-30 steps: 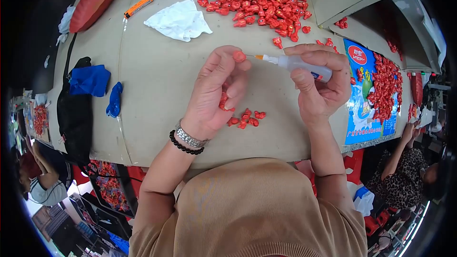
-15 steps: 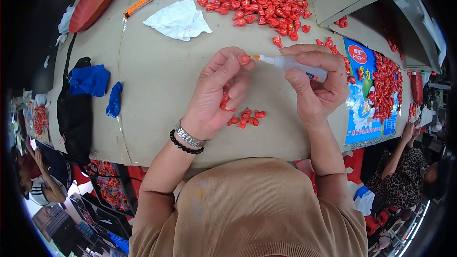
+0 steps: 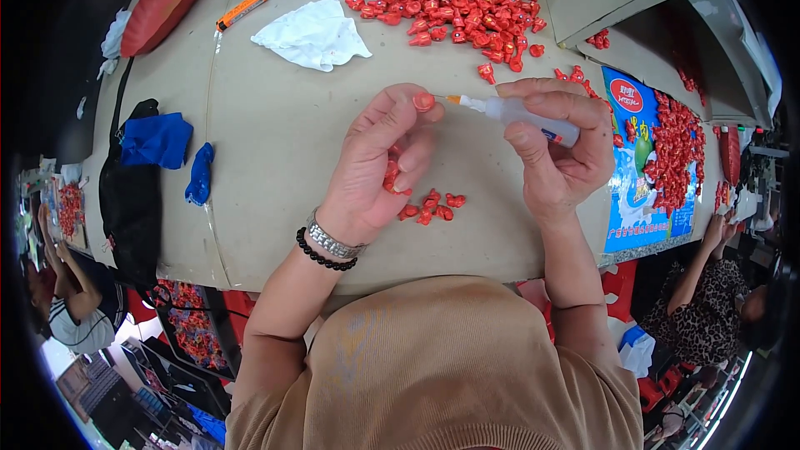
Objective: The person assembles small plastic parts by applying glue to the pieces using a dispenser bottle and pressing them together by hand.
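My left hand (image 3: 382, 150) pinches a small red plastic piece (image 3: 424, 102) between thumb and forefinger. More red pieces (image 3: 392, 175) are tucked in its curled lower fingers. In my right hand (image 3: 562, 137) is a clear squeeze bottle (image 3: 533, 120) with an orange tip and a thin needle. The bottle lies level, its needle pointing left at the pinched piece; whether the two touch is too fine to tell. Just below my hands, several small red parts (image 3: 431, 207) lie loose on the table.
A large heap of red figures (image 3: 450, 0) covers the far middle of the table (image 3: 275, 200). More lie on a blue printed sheet (image 3: 633, 200) at right. A white cloth (image 3: 312, 35), an orange tube (image 3: 242, 10), a red tray (image 3: 167, 2) and blue cloth (image 3: 157, 141) are at left. Co-workers sit on both sides.
My right hand has drawn the bottle slightly to the right, so more of the needle shows between tip and piece. The left hand has barely moved. A co-worker at left has shifted their arms.
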`<action>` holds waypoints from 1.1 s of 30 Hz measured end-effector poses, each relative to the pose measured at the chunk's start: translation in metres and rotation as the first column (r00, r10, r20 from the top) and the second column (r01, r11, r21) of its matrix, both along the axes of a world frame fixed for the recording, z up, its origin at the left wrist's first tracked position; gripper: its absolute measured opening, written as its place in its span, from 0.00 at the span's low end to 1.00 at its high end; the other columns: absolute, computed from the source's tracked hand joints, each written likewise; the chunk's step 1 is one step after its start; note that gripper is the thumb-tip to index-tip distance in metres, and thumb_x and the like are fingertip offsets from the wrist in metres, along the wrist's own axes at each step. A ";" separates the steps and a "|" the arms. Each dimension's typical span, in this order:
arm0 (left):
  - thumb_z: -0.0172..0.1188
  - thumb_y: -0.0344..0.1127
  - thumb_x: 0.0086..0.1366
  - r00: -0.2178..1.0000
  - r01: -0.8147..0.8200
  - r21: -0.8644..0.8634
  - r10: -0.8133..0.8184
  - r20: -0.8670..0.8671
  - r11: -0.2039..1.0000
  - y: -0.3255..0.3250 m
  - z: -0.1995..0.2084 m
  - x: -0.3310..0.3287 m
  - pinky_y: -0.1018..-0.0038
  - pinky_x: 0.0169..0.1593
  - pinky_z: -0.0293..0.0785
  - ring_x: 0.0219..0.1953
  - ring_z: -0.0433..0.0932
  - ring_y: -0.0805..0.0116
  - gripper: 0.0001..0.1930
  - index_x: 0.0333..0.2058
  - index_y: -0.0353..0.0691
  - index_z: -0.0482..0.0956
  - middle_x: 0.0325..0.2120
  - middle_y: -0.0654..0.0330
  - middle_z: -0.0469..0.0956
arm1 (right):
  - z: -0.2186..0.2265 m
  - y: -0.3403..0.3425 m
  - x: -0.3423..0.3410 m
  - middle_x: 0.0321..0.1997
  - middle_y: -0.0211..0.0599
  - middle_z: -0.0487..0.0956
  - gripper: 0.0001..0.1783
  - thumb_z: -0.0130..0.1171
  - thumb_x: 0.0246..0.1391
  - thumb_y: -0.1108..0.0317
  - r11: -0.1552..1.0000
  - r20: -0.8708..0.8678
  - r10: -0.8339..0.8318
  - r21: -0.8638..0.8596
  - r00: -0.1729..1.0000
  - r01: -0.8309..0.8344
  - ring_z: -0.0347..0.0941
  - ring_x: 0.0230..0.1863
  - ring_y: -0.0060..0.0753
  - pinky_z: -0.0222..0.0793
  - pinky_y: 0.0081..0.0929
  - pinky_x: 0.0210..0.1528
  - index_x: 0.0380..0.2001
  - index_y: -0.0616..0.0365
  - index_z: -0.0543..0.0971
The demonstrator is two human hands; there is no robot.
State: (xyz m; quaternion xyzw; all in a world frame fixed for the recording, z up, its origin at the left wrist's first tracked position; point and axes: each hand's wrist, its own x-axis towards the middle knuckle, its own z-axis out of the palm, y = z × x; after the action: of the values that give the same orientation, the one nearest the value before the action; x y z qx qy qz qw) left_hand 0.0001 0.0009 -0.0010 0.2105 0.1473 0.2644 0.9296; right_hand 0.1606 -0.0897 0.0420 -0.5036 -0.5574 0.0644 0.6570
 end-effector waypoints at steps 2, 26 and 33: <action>0.49 0.41 0.69 1.000 -0.011 -0.001 0.011 0.011 1.000 0.000 0.000 0.000 0.87 0.13 0.55 0.17 0.58 0.82 0.11 0.42 0.40 0.71 0.37 0.61 0.75 | 0.000 0.000 0.001 0.34 0.47 0.80 0.14 0.64 0.42 0.82 1.000 0.039 -0.004 0.013 0.999 0.003 0.77 0.37 0.34 0.74 0.25 0.37 0.35 0.65 0.73; 0.51 0.38 0.68 1.000 -0.025 0.016 0.026 -0.014 1.000 0.001 0.002 -0.001 0.86 0.13 0.54 0.17 0.58 0.82 0.09 0.42 0.40 0.71 0.39 0.61 0.75 | -0.004 0.001 0.002 0.35 0.44 0.80 0.13 0.64 0.44 0.79 1.000 0.004 -0.010 0.013 1.000 0.010 0.76 0.36 0.31 0.73 0.22 0.35 0.35 0.64 0.74; 0.51 0.38 0.68 1.000 -0.013 -0.003 0.013 0.019 1.000 0.001 0.000 -0.001 0.87 0.13 0.55 0.17 0.59 0.81 0.09 0.42 0.40 0.71 0.38 0.60 0.76 | -0.005 0.001 0.002 0.35 0.45 0.80 0.13 0.64 0.45 0.78 1.000 -0.015 -0.012 0.004 1.000 0.012 0.76 0.36 0.31 0.73 0.21 0.35 0.35 0.64 0.74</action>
State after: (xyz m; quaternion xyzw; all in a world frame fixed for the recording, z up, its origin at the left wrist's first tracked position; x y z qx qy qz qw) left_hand -0.0012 0.0016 -0.0005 0.2057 0.1404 0.2722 0.9295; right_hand 0.1621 -0.0888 0.0371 -0.5051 -0.5496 0.0628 0.6624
